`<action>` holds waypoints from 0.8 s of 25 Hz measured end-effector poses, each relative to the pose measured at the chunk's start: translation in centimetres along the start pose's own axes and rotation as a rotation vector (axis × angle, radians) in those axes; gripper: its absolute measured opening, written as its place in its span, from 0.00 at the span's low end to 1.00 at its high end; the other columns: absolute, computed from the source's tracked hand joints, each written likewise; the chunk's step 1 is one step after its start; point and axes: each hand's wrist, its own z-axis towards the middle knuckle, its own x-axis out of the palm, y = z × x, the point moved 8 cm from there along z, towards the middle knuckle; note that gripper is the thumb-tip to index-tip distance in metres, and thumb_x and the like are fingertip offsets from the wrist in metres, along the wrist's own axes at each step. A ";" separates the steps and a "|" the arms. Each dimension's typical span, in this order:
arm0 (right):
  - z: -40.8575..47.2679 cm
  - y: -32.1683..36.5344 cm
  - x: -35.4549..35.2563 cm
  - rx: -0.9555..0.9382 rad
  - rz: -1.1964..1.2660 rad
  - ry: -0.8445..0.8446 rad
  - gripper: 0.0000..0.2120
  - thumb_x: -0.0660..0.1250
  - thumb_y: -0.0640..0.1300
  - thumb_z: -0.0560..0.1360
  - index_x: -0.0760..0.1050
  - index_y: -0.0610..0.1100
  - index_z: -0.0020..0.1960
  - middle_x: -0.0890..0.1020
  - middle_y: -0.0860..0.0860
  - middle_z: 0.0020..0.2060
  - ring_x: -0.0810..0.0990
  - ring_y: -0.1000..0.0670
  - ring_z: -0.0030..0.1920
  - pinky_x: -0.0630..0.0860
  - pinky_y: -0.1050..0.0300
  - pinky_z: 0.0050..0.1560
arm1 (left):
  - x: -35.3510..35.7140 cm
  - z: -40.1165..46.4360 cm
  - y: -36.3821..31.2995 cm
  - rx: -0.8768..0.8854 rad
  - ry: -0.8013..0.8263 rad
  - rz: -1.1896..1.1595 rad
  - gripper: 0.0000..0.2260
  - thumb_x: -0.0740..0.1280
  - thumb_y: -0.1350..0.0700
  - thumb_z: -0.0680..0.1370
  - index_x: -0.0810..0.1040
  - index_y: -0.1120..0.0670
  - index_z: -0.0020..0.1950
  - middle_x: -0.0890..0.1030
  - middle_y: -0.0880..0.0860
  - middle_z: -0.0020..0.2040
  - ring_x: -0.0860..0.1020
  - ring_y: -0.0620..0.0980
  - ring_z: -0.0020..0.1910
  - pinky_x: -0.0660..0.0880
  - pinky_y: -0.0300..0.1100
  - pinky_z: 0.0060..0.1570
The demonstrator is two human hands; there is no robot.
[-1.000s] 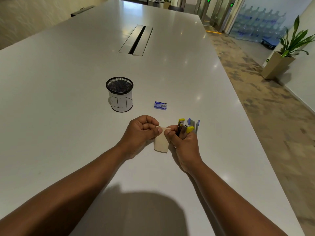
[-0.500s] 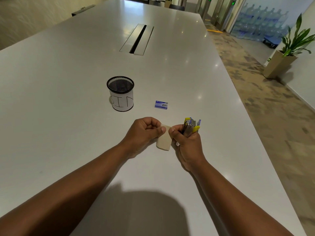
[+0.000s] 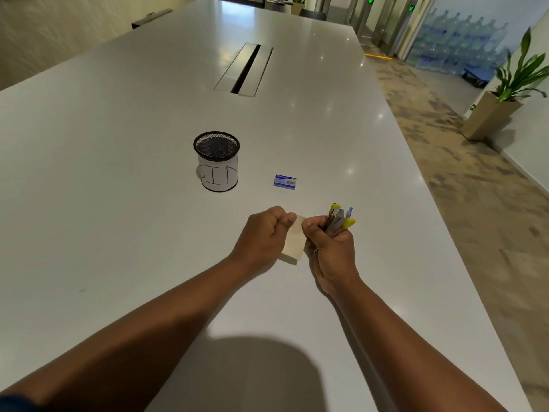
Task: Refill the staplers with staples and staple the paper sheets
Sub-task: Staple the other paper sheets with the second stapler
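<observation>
A small cream stack of paper sheets (image 3: 294,243) lies on the white table between my hands. My left hand (image 3: 263,233) is fisted and pinches the stack's top left corner with its thumb. My right hand (image 3: 329,248) is closed around a bundle of small staplers (image 3: 338,220) with yellow, grey and blue parts that stick up out of the fist; its thumb touches the stack's top right corner. A small blue staple box (image 3: 284,182) lies flat on the table just beyond my hands.
A black mesh cup (image 3: 217,162) wrapped in white paper marked "BIN" stands to the left of the staple box. A cable slot (image 3: 245,69) runs along the table's middle, farther away. The table's right edge (image 3: 439,209) borders a floor with a potted plant (image 3: 505,96).
My right hand has tightened on the staplers, which now stand closer together and lower in the fist. The paper stack has tilted slightly. My left hand has kept its place.
</observation>
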 end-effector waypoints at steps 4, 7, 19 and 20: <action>0.0 -0.2 -0.3 0.009 0.028 -0.017 0.10 0.68 0.32 0.78 0.79 0.42 0.41 0.81 0.44 0.39 0.81 0.47 0.42 0.80 0.54 0.46 | -0.3 0.0 -0.4 0.027 -0.005 0.030 0.21 0.65 0.41 0.80 0.69 0.49 0.32 0.72 0.44 0.27 0.70 0.41 0.28 0.66 0.37 0.28; 0.1 0.0 -0.7 0.002 0.045 -0.058 0.10 0.68 0.33 0.78 0.79 0.43 0.40 0.81 0.46 0.37 0.82 0.49 0.41 0.81 0.54 0.44 | 0.2 0.0 0.5 -0.044 0.098 -0.047 0.16 0.66 0.47 0.82 0.72 0.50 0.35 0.75 0.45 0.32 0.72 0.46 0.33 0.70 0.45 0.35; -0.3 0.6 -0.9 -0.029 0.067 -0.136 0.13 0.68 0.33 0.79 0.79 0.45 0.38 0.80 0.47 0.36 0.80 0.48 0.41 0.81 0.54 0.43 | 0.5 -1.0 -0.9 0.077 0.067 0.273 0.14 0.61 0.47 0.84 0.73 0.51 0.40 0.78 0.48 0.37 0.76 0.49 0.36 0.71 0.46 0.34; -0.4 0.6 -0.9 -0.029 0.067 -0.136 0.12 0.67 0.33 0.79 0.79 0.44 0.38 0.80 0.46 0.37 0.81 0.48 0.42 0.81 0.54 0.44 | 0.6 -1.0 -1.0 0.081 0.046 0.336 0.14 0.60 0.47 0.84 0.73 0.52 0.41 0.78 0.49 0.37 0.76 0.50 0.37 0.71 0.47 0.34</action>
